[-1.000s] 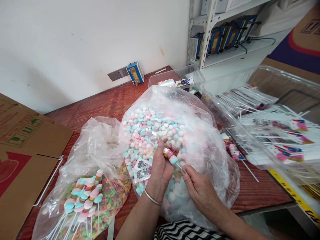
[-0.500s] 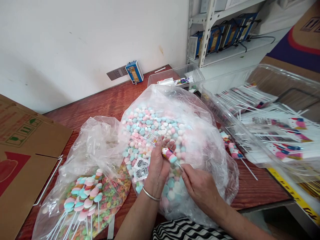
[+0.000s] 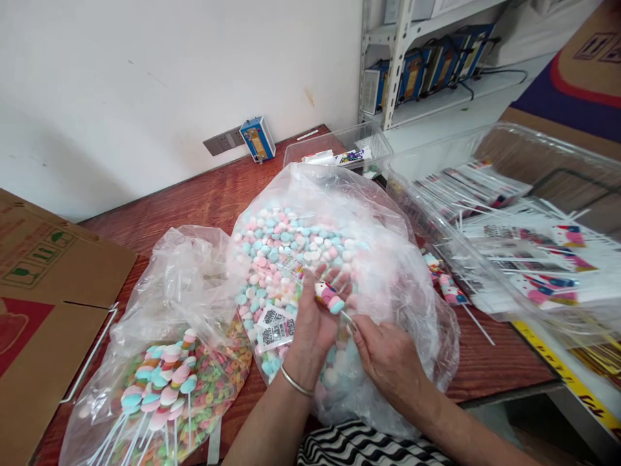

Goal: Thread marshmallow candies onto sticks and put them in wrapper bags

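Observation:
A small marshmallow lollipop [image 3: 330, 298] in a colourful printed wrapper lies across the palm of my left hand [image 3: 315, 320], between thumb and fingers. That hand's fingers are loosely spread behind it, and the thumb lies along its upper end. My right hand [image 3: 388, 353] pinches the white stick [image 3: 345, 316] just below the marshmallow. Under both hands sits a big clear bag of pink, blue and white marshmallows [image 3: 272, 243]. Printed paper labels [image 3: 275, 329] rest on that bag beside my left wrist. Part of the wrapper is hidden by my left thumb.
Left, unwrapped marshmallow skewers [image 3: 162, 382] lie on a bag of gummy rings [image 3: 230, 359]. A clear tub [image 3: 439, 236] of wrapped sticks stands right, near another wrapped lollipop [image 3: 449, 285]. A cardboard box [image 3: 63, 259] borders the left; a blue device [image 3: 258, 139] stands by the wall.
The fingers of my left hand have spread wider behind the lollipop. My right hand keeps its pinch on the stick. The whole view has shifted slightly.

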Demonstrator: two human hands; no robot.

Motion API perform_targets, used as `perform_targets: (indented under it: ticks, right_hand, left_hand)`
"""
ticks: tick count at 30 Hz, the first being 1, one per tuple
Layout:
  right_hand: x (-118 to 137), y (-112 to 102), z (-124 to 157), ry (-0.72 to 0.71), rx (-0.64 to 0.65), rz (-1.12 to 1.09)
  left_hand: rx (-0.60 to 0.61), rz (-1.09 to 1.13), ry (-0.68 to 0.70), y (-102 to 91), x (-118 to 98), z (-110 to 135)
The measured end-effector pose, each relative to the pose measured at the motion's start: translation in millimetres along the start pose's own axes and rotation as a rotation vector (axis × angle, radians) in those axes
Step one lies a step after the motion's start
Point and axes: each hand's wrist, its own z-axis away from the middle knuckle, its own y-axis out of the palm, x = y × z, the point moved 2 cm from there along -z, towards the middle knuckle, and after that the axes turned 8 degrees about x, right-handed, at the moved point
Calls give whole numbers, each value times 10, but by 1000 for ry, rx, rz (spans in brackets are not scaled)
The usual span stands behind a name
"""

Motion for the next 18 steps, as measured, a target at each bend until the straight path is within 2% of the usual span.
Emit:
perform_targets:
  ticks: [2,5,8,10,11,13,18]
  right_hand:
    - [-7,-21,58,35,50,-164]
    - [-4,18,106,188,181,-624]
    - [35,121,95,365,329,-1182]
    - [64,167,71,430,380,-1396]
    - [70,173,58,435,378,-1415]
    - [61,150,37,391,316,-1262]
    - [-4,23,43,158,26,-345]
  left_hand:
    - [-23,65,39,-7,-200,-88]
    - [82,142,66,18,-391,-158]
    - [202,173,27,52,-358,-131]
    - [208,172,-13,59,-269,-102]
    - [198,173,-31,59,-226,-93]
    - [162,179,-46,54,-169,-94]
    - [10,125,-21,37,-164,-112]
